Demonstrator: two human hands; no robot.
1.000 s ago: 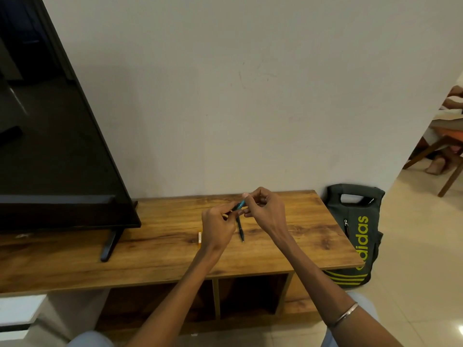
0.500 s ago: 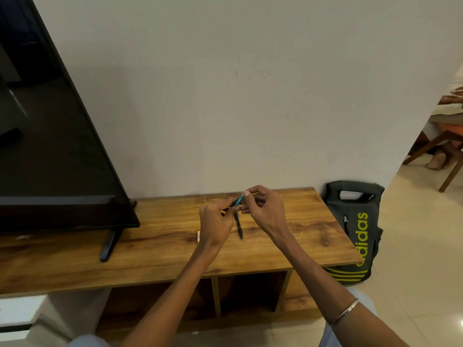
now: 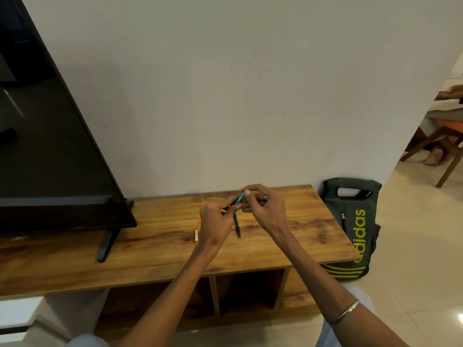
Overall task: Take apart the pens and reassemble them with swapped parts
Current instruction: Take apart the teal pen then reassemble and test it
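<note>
- Head view, hands: both of my hands meet above the middle of the wooden TV unit [image 3: 160, 249], fingertips close together over its top
- My left hand [image 3: 216, 225] has its fingers curled, pinching the lower end of the teal pen part [image 3: 239, 198]
- My right hand [image 3: 265, 209] curls round the upper end of that same teal piece, thumb and forefinger pinched on it; a ring shows on one finger and a metal bangle [image 3: 344, 313] sits on the forearm
- The teal part slants up to the right between the two grips, held clear of the wood
- A dark pen [image 3: 237, 226] lies on the top just below my hands, its tip pointing toward me; whether my fingers touch its far end I cannot tell
- An orange pen piece [image 3: 196, 237] lies on the wood just left of my left wrist, partly hidden by it
- Head view, surroundings: a black television [image 3: 50, 146] stands at the left of the unit on its foot
- A dark backpack [image 3: 353, 229] with yellow-green lettering leans against the unit's right end, on the tiled floor
</note>
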